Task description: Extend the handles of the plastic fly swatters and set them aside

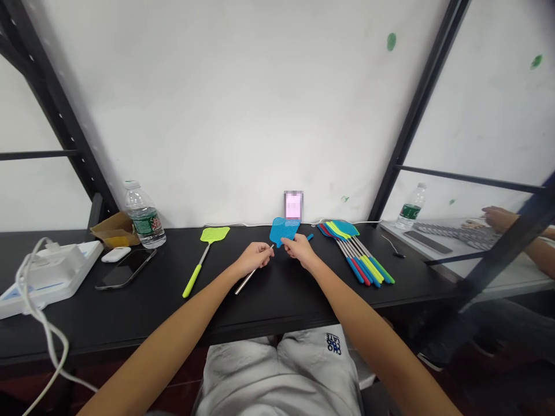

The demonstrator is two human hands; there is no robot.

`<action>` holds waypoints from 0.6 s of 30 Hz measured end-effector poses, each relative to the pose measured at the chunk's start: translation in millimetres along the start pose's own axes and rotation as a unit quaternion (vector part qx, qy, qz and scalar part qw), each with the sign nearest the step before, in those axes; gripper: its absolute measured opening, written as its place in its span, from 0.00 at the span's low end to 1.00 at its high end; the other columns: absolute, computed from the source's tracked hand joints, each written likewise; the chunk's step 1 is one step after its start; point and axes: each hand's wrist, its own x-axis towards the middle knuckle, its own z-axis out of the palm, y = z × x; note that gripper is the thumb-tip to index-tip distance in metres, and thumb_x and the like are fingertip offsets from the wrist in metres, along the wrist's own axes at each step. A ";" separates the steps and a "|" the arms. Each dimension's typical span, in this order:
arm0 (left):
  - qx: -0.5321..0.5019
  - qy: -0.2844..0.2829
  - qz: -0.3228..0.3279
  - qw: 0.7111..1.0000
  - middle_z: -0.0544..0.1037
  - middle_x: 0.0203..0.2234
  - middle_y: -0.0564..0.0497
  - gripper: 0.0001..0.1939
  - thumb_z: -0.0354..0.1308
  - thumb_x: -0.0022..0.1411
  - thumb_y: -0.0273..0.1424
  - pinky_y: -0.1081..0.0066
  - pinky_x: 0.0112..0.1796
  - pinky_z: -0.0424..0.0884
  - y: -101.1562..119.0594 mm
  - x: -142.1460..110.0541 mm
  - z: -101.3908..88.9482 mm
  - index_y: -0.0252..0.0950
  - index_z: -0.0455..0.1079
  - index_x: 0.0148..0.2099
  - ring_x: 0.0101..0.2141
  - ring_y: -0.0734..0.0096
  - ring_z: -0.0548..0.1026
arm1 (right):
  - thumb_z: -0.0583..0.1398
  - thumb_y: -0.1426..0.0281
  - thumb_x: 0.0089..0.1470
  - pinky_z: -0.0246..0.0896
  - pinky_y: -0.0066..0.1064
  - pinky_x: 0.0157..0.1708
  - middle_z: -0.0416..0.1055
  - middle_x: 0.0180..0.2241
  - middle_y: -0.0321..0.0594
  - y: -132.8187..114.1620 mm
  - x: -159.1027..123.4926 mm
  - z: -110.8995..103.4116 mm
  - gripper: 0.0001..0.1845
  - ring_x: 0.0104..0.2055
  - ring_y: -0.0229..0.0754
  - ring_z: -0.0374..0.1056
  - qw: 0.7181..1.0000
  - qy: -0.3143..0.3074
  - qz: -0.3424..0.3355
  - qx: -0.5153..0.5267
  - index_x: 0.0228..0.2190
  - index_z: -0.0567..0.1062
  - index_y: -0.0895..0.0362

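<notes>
My left hand is closed around a thin silver metal rod that slants down toward me over the black table. My right hand pinches the base of a blue fly swatter head just beyond the rod's upper end. The two hands sit close together at the table's middle. A small blue piece lies just right of my right hand.
A lime-green fly swatter lies left of my hands. A pile of several swatters lies to the right. At the left are a phone, a water bottle, a white device with a cable. Another person's hand works at the far right.
</notes>
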 end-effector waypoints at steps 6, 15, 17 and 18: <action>0.031 -0.004 0.001 1.000 0.66 0.14 0.58 0.09 0.54 0.55 0.34 0.78 0.19 0.58 2.0 -1.2 -0.5 0.33 0.69 0.32 0.16 0.80 0.62 | 0.62 0.69 0.42 0.41 0.23 0.11 0.69 0.18 0.34 -0.3 1.5 -0.5 0.07 0.13 0.29 0.53 1.000 0.020 0.010 -0.004 0.24 0.68 0.57; 0.056 -0.011 0.007 0.998 0.66 0.14 0.58 0.10 0.52 0.56 0.34 0.78 0.19 0.60 -1.4 0.6 -0.9 0.33 0.69 0.32 0.16 0.80 0.62 | 0.61 0.69 0.44 0.45 0.22 0.11 0.76 0.26 0.45 -7.8 -2.1 0.4 0.07 0.15 0.32 0.62 0.999 -0.002 0.041 0.014 0.24 0.70 0.60; 0.060 -0.012 0.009 0.998 0.66 0.14 0.58 0.10 0.52 0.56 0.34 0.78 0.19 0.60 -1.1 0.5 -1.2 0.33 0.69 0.32 0.16 0.80 0.63 | 0.61 0.68 0.44 0.45 0.22 0.12 0.77 0.26 0.46 -8.3 -2.7 0.7 0.07 0.15 0.32 0.62 0.999 -0.005 0.044 0.019 0.24 0.70 0.60; 0.062 -0.012 0.009 0.998 0.67 0.14 0.58 0.10 0.52 0.56 0.34 0.78 0.19 0.60 -0.8 0.4 -1.3 0.33 0.69 0.32 0.16 0.80 0.63 | 0.61 0.67 0.45 0.46 0.23 0.12 0.77 0.26 0.46 -8.2 -2.9 0.8 0.08 0.15 0.32 0.62 0.999 -0.008 0.042 0.019 0.24 0.71 0.60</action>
